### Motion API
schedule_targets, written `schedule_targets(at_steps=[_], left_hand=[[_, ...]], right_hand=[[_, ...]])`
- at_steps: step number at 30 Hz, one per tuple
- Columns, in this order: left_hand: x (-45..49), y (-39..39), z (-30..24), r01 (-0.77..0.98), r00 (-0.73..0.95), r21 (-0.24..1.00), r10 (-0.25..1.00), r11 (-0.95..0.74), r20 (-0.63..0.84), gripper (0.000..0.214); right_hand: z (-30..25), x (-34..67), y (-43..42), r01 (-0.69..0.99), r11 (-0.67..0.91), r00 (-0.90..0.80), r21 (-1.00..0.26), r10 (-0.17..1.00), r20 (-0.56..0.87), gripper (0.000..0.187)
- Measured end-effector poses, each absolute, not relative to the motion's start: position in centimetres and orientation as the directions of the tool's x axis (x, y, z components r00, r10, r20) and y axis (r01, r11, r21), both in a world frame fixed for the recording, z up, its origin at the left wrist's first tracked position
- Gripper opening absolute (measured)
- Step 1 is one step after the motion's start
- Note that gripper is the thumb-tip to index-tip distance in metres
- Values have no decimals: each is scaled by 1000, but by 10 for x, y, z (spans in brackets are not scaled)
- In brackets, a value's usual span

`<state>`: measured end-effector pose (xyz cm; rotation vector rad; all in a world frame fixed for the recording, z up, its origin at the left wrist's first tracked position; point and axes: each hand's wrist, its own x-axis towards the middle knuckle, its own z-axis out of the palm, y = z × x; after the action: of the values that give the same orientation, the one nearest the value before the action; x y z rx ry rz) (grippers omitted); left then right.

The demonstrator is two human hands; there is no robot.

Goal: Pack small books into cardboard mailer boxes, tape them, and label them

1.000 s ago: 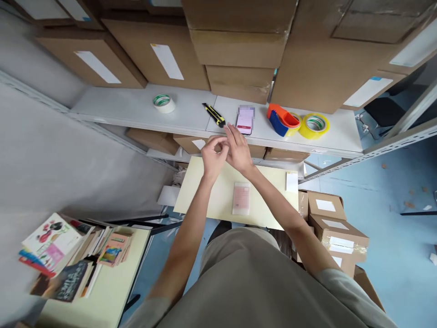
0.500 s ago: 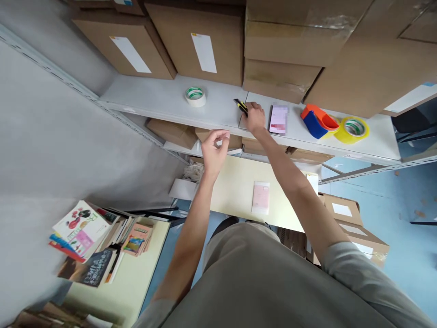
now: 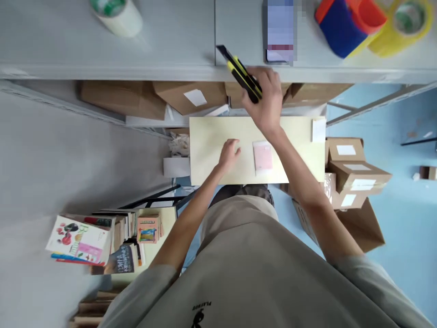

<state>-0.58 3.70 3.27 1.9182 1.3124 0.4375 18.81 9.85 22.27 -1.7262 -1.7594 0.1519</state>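
Note:
My right hand (image 3: 265, 98) is closed around a black and yellow utility knife (image 3: 243, 76), whose dark tip points up and left in front of the shelf edge. Over the pale yellow table (image 3: 211, 134), my left hand (image 3: 229, 154) hangs with fingers loosely curved and apart, holding nothing. Just right of it on the tabletop lies a flat pink packet with a clear border (image 3: 262, 157). Its printing is too small to read.
On the grey shelf (image 3: 170, 41) are a white tape roll (image 3: 126, 20), a phone (image 3: 280, 32), a red and blue tape dispenser (image 3: 344, 27) and yellow tape (image 3: 409, 23). Cardboard boxes (image 3: 362, 175) stand at right. Books (image 3: 80, 239) are stacked on a side table at left.
My right hand has lifted the utility knife off the shelf and drawn it back toward me. My left hand has lowered over the table, its fingers opening. The view has tilted further down.

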Motion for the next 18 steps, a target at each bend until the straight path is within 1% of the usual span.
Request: schedule_targets(at_steps=[2,3,6,9,12,14,16,18], left_hand=[[3,5,1,676,498,705,837,-213,-225,54],[7,-8,-13,681,530,694,810,-233,-249,61],[22,-32,-47,655,620,690,742,-309,-256,75],[39,-41,-71,613,684,705,687,-357,-246,80],[52,-45,-80,606,692,710,677,-358,-250,87],[56,-46,-78,608,695,705,673,-365,-251,91],[55,-46,-72,610,705,696,660,-379,-258,91],[50,-42,-65,614,713,688,646,-387,-273,90]], right_hand=[[194,196,34,806,93,116,-584,944,310,50],[178,198,3,776,61,154,-628,947,283,53],[128,201,-82,683,-74,307,-726,932,194,59],[88,195,-143,585,-215,449,-782,889,92,62],[62,185,-182,502,-361,564,-786,826,-20,65],[50,179,-197,458,-433,610,-776,789,-80,66],[41,174,-201,424,-481,621,-767,771,-141,68],[34,170,-195,416,-512,596,-751,778,-200,70]])
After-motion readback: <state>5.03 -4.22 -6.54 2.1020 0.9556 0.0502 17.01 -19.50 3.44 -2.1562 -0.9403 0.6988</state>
